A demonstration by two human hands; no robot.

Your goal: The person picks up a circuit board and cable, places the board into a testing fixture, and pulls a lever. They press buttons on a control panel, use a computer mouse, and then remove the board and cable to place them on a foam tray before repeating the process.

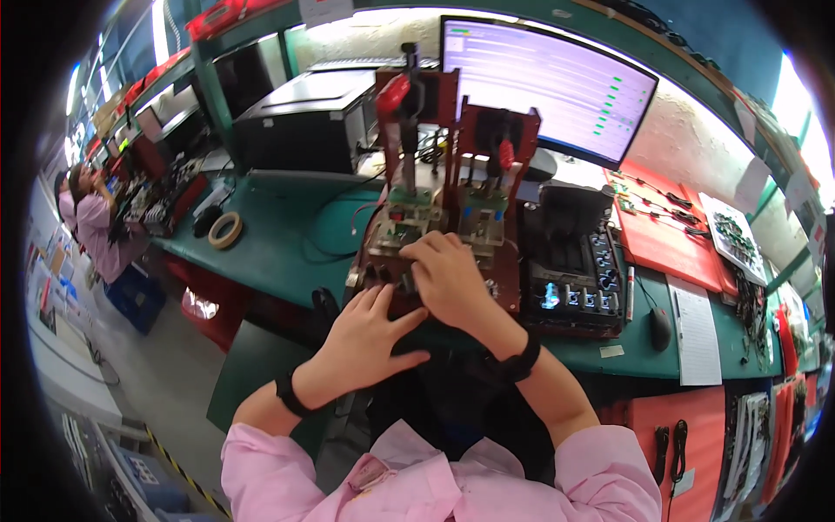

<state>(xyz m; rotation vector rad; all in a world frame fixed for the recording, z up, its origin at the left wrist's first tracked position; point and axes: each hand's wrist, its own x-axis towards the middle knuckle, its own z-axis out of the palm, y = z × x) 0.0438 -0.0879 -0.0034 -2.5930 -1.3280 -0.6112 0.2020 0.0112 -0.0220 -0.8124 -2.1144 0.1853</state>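
Note:
My left hand (370,335) is open, fingers spread, with its fingertips by the dark knobs (376,274) along the front of a brown test fixture. My right hand (448,283) reaches over the same base, fingers bent and apart, its fingertips close to the left clear nest (404,228). I see nothing held in it, though the undersides of the fingers are hidden. Above that nest stands a toggle clamp with a red handle (393,94). A second clamp with a red grip (506,155) rises over the right nest (480,222), where a small board shows.
Right of the fixture sits a black control box (570,261) with knobs, then a mouse (660,329) and paper sheet (694,335). Behind are a monitor (552,87) and printer (304,113). Tape (225,230) lies left; red trays (665,217) hold cabled boards. People sit far left.

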